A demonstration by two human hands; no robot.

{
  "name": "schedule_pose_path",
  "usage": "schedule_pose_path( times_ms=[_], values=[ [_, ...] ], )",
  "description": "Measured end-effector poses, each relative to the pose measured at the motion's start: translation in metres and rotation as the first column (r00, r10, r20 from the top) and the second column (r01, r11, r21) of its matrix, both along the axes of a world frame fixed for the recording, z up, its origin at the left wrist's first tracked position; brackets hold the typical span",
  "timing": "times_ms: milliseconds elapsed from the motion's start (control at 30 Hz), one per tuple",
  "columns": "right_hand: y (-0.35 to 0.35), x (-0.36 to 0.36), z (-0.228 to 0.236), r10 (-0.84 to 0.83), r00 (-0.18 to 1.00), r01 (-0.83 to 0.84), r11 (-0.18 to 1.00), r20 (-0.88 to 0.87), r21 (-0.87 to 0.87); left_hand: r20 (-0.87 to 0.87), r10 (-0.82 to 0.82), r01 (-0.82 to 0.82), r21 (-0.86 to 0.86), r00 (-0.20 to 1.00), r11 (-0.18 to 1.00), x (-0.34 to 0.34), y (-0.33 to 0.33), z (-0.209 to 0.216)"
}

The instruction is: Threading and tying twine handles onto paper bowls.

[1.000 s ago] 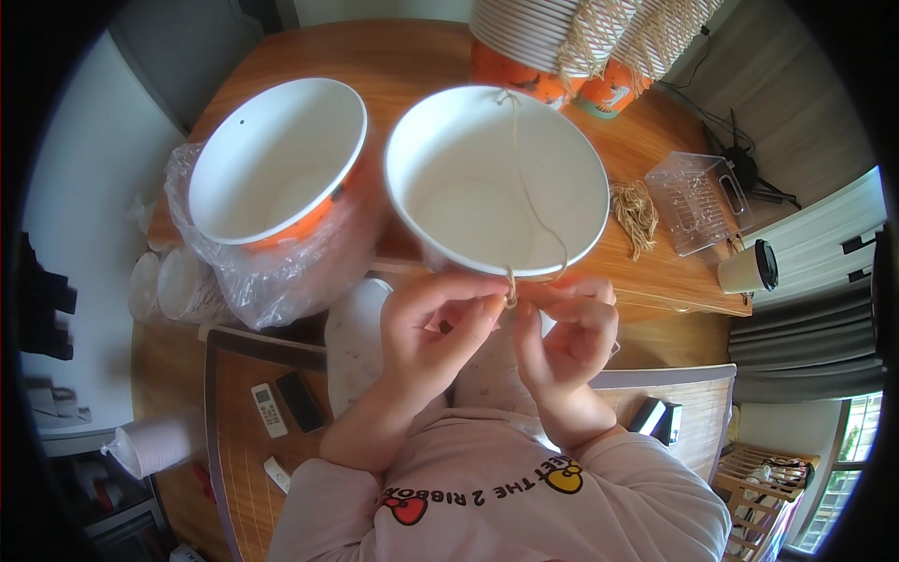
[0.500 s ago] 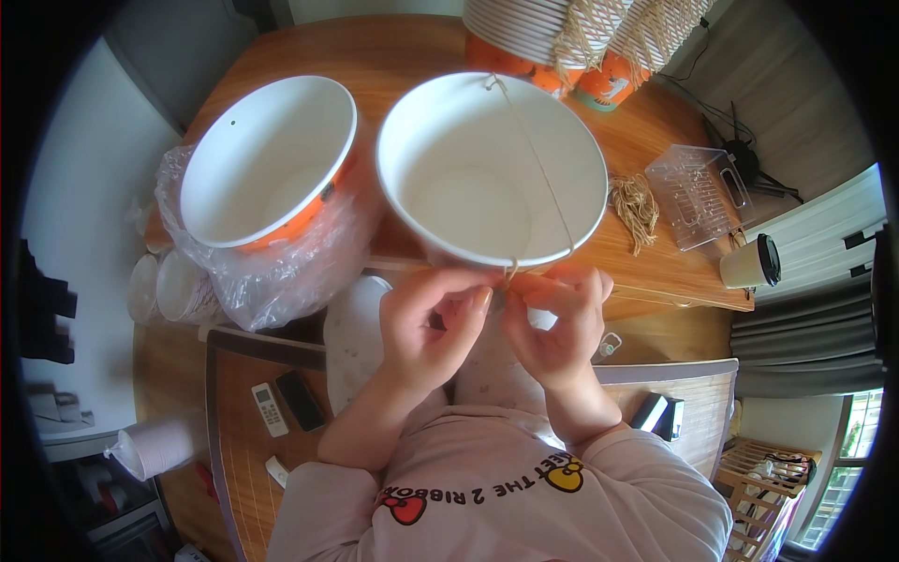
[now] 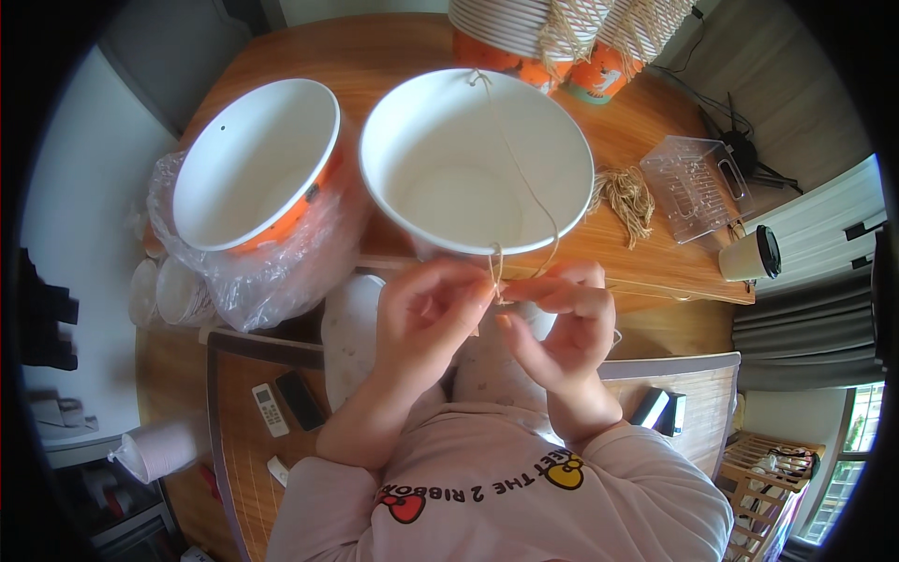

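Observation:
A large white paper bucket point(image 3: 440, 201) stands at the table edge before me, its open mouth facing up. Thin twine point(image 3: 521, 170) is tied at its far rim, crosses the mouth and loops through the near rim. My left hand point(image 3: 426, 314) pinches that loop just below the near rim. Close against it, my right hand point(image 3: 560, 318) has its curled fingers on the twine, its thumb lowered a little from the index finger; the exact grip is partly hidden. A second bucket, white inside and orange outside point(image 3: 257, 169), tilts in a clear plastic bag point(image 3: 267, 286) to the left.
Stacked buckets draped with twine point(image 3: 524, 42) stand at the back. A twine bundle point(image 3: 626, 201), a clear plastic box point(image 3: 688, 187) and a lidded cup point(image 3: 749, 255) lie along the table's right. Below left are a remote point(image 3: 270, 410) and a phone point(image 3: 300, 400).
The twine loop at the near rim is drawn out longer toward me. My right thumb has parted from the index finger. The whole view has shifted slightly.

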State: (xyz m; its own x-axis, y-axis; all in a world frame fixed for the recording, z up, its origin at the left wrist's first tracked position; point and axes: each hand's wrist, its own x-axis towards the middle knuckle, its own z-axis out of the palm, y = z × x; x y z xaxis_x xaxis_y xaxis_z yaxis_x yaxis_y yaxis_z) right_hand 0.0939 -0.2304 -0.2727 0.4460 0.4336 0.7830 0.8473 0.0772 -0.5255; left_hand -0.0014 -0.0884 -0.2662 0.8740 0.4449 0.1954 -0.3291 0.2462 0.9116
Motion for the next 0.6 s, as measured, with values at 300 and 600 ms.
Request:
schedule_pose_path(
  times_ms=[300,600],
  values=[
    [-0.0006,-0.001,0.0006,-0.012,1.0,0.012,0.999,0.008,0.03,0.07,-0.045,0.049,-0.047,0.997,0.998,0.0031,-0.0002,-0.0008],
    [0.0011,-0.0016,-0.0031,-0.009,1.0,0.009,0.997,0.0,0.083,0.021,-0.056,0.059,-0.114,0.998,0.992,0.0036,-0.0022,0.0006]
  ],
)
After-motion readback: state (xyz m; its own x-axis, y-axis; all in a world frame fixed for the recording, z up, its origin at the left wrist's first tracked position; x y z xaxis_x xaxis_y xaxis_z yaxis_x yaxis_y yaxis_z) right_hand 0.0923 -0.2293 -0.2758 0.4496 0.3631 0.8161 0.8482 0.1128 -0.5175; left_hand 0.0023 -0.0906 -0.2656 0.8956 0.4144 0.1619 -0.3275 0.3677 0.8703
